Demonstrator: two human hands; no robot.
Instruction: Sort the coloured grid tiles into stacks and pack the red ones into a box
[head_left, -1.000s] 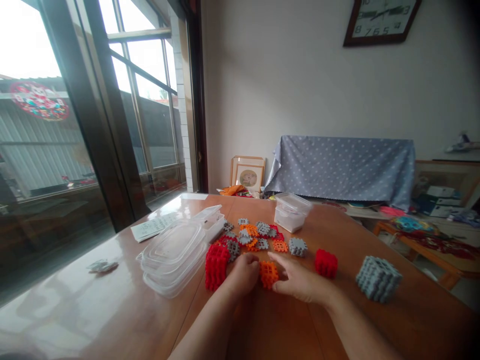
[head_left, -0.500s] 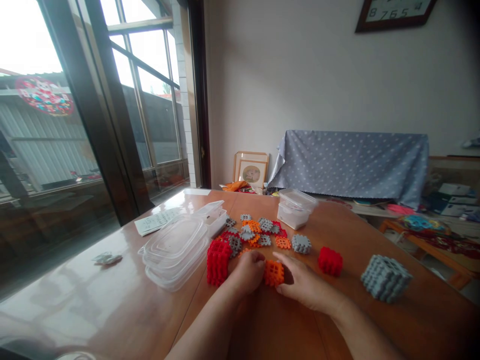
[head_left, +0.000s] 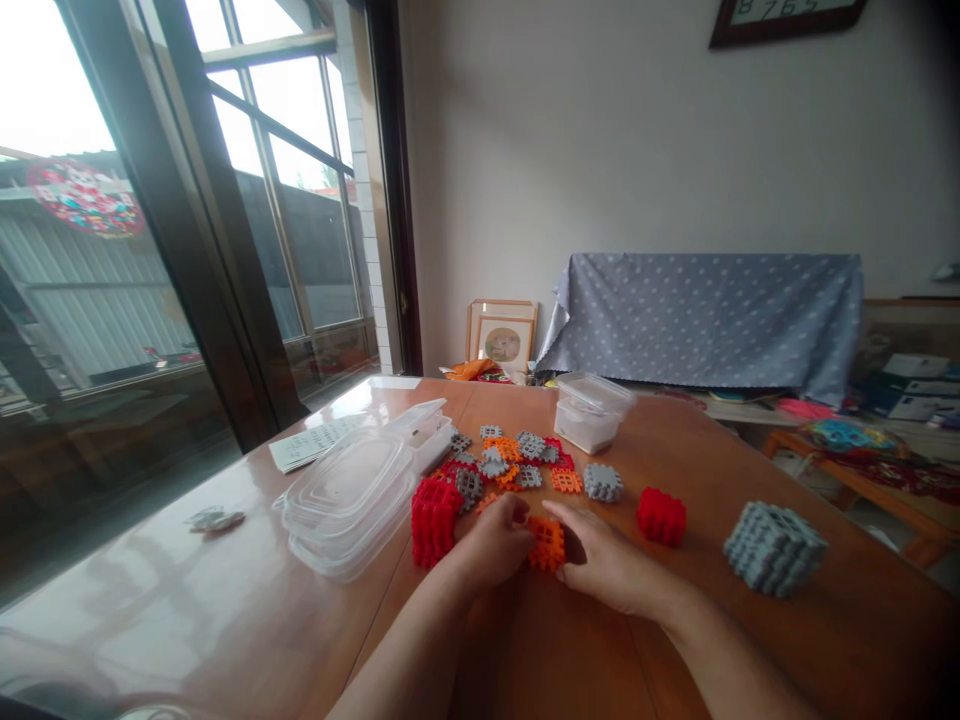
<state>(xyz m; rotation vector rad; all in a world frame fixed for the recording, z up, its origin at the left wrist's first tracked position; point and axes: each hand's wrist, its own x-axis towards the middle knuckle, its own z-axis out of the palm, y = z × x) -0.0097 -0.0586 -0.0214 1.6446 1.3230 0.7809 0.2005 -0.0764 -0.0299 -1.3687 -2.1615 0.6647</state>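
A small stack of orange interlocking plastic tiles stands on the table between my hands. My left hand is closed, its curled fingers against the stack's left side. Thumb and fingertips of my right hand hold the stack's right side, with a gap under the palm. Close by my left hand is a red tile stack. Behind the hands lies a loose pile of grey, orange and red tiles. Right of my right hand are a grey stack, a smaller red stack and a tall grey stack.
Clear plastic lids or trays lie on the left of the brown table. Nearby are an open clear box, a written sheet and a small packet. Another clear container stands at the back.
The camera view has shifted slightly. Both hands stay at the orange stack, and the other stacks stand where they were.
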